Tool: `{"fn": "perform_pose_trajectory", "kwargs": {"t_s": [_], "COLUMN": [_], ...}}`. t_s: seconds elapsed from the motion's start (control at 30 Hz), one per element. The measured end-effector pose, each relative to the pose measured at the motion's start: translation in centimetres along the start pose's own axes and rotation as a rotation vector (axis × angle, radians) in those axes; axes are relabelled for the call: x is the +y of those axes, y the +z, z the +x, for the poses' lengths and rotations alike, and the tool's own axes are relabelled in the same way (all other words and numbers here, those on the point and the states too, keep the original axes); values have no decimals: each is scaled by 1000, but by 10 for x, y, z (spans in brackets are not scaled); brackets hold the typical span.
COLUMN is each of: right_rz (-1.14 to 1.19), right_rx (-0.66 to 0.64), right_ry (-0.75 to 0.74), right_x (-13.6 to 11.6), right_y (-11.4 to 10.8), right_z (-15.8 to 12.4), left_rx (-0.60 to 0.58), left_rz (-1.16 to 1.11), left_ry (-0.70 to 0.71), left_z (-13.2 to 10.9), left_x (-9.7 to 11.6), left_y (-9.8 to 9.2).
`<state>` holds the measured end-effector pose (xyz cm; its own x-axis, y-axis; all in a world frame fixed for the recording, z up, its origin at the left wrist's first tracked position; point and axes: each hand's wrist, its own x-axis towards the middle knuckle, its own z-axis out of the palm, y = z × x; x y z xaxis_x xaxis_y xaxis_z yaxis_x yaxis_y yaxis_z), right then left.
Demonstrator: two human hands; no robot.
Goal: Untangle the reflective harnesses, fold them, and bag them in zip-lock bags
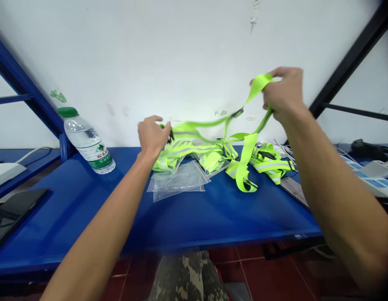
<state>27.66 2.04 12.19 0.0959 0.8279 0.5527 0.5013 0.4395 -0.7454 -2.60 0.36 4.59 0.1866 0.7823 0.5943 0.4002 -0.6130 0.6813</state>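
A neon yellow-green reflective strap (206,124) with grey stripes and black buckles stretches through the air between my hands. My left hand (153,136) pinches its black-buckled end above the left part of the table. Higher up on the right, my right hand (283,92) is closed round a loop of the same strap, and a loose end hangs down to the table. Beneath lie more folded reflective straps (176,156), some in clear bags. Empty-looking clear zip bags (181,179) lie in front of them. Another bundle of straps (270,161) rests to the right.
On the blue table (181,225), a water bottle (90,142) with a green cap stands at the left. A dark phone-like device (15,213) lies near the left edge. Another phone (294,190) lies beside the right bundle. Blue metal frame posts and a white wall (181,54) stand behind.
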Motion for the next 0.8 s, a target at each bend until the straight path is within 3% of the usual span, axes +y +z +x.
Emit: {"fn": "perform_pose_trajectory", "kwargs": {"t_s": [0.03,0.1,0.23,0.33,0.43,0.5,0.57,0.6,0.7,0.8], "right_rz": [-71,-125,-3,-3,-81,-96,-94,-96,-193,-508], "right_rx": [134,244,147,52,250,373,349,299,87,-217], "right_ry": [2,-31,-98,-144,-168,-147,-123,-120,-131,-23], "right_x": [-4,-15,-35,-39,-33,-28,-24,-23,-21,-13], "right_y": [8,22,37,40,36,29,19,14,0,-9], "right_z": [-8,-22,-43,-49,-47,-43,-44,-46,-57,-67], "left_rx": [-32,-87,-201,-567,-950,-1026,-929,-818,-351,119], "left_rz": [5,49,170,123,134,216,323,367,350,197], "left_ry": [2,1,61,37,-6,25,41,42,63,77], "left_z": [-4,-9,-11,-5,-3,-3,-1,2,21,44], "left_x": [1,4,14,25,32,30,24,20,8,4], "left_y": [8,23,48,62,75,82,85,85,69,37]}}
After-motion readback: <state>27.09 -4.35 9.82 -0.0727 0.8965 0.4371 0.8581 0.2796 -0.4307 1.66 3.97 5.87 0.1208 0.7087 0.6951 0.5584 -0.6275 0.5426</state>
